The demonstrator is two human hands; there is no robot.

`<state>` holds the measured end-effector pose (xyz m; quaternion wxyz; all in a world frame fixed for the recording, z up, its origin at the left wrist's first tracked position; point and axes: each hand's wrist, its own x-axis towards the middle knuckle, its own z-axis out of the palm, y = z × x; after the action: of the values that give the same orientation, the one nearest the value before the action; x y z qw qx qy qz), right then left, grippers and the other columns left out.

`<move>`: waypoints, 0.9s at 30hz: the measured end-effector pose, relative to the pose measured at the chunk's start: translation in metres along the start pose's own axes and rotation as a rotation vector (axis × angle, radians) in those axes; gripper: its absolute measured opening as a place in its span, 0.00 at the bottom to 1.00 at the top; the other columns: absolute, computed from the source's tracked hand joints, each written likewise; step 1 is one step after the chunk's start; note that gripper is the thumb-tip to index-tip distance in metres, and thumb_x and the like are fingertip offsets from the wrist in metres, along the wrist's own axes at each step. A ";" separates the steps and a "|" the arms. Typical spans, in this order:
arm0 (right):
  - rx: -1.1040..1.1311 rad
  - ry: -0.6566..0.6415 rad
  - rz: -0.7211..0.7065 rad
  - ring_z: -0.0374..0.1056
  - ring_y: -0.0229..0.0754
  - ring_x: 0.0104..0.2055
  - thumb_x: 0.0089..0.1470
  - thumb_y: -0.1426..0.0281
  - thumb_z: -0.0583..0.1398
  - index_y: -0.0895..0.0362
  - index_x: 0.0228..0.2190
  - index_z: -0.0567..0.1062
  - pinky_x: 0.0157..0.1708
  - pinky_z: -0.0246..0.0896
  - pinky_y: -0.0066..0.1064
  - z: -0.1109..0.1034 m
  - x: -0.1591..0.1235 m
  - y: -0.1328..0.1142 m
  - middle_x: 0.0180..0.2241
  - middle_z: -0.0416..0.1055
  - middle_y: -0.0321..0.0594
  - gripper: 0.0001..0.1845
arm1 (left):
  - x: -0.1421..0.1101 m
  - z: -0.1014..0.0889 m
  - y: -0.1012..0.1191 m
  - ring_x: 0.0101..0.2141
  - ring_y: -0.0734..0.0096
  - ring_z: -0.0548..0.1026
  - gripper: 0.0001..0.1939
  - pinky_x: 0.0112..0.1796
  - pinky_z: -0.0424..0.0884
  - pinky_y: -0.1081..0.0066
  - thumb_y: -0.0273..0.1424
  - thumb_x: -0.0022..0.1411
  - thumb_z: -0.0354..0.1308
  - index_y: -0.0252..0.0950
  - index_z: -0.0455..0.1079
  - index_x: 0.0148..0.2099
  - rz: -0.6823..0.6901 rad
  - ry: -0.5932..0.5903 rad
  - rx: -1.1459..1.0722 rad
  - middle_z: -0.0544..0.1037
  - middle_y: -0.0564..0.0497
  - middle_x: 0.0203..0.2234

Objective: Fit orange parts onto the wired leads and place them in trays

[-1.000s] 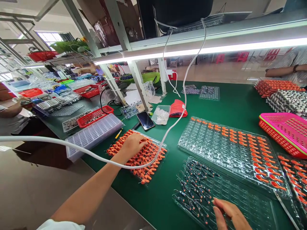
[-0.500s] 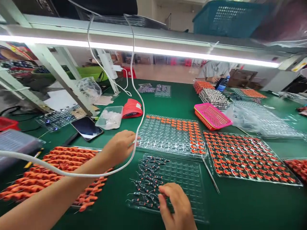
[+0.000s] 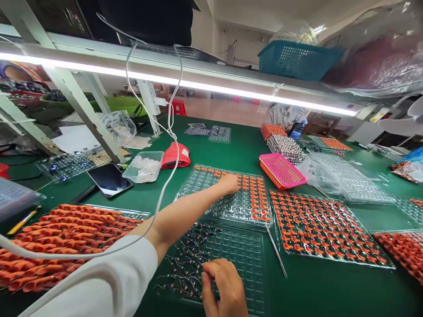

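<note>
My left hand [image 3: 230, 184] reaches over a clear tray [image 3: 188, 187] with orange pieces [image 3: 257, 193] along its far and right sides. Its fingers are curled down among these pieces; what they hold, if anything, is hidden. Lower down, my right hand [image 3: 226, 286] is above a second clear tray [image 3: 253, 251], thumb and forefinger drawn together. Whatever is between those fingertips is too small to make out. Small dark parts with wire leads [image 3: 188, 259] lie heaped on this tray's left side, beside my right fingertips.
Stacked orange pieces [image 3: 62, 237] lie at left, and a filled orange tray [image 3: 324, 224] at right. Tweezers [image 3: 276, 251] rest near the trays. A white cable [image 3: 161, 198] hangs across my left arm. Beyond are a pink basket [image 3: 284, 171] and a phone [image 3: 110, 179].
My left hand has moved right and away from me, from the tray's left edge to its orange pieces. My right hand stays by the wired parts. The view has shifted.
</note>
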<state>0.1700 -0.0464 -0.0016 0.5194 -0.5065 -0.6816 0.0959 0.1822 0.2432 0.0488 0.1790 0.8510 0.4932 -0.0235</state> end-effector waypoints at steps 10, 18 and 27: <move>-0.023 -0.066 -0.059 0.70 0.42 0.33 0.59 0.79 0.55 0.56 0.41 0.71 0.32 0.66 0.34 -0.014 0.010 -0.006 0.32 0.74 0.41 0.10 | -0.013 -0.008 0.009 0.40 0.64 0.75 0.13 0.42 0.74 0.61 0.36 0.67 0.57 0.31 0.70 0.47 -0.083 0.070 -0.212 0.75 0.46 0.41; -0.084 -0.108 -0.006 0.72 0.43 0.38 0.61 0.77 0.56 0.56 0.43 0.72 0.38 0.68 0.35 -0.023 0.011 -0.003 0.35 0.75 0.42 0.10 | -0.146 -0.012 -0.020 0.29 0.71 0.73 0.04 0.30 0.66 0.73 0.28 0.59 0.58 0.33 0.71 0.34 0.177 0.177 -0.472 0.76 0.51 0.26; -0.175 -0.108 -0.056 0.77 0.41 0.35 0.60 0.67 0.60 0.56 0.40 0.76 0.39 0.70 0.27 -0.024 0.011 0.011 0.36 0.78 0.40 0.09 | -0.248 0.052 -0.058 0.33 0.67 0.76 0.13 0.36 0.70 0.73 0.26 0.61 0.56 0.29 0.74 0.47 0.160 0.234 -0.705 0.80 0.45 0.34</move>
<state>0.1966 -0.0421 0.0090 0.4379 -0.5248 -0.7283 0.0487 0.0127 0.0460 0.0372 0.4047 0.7699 0.4199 0.2592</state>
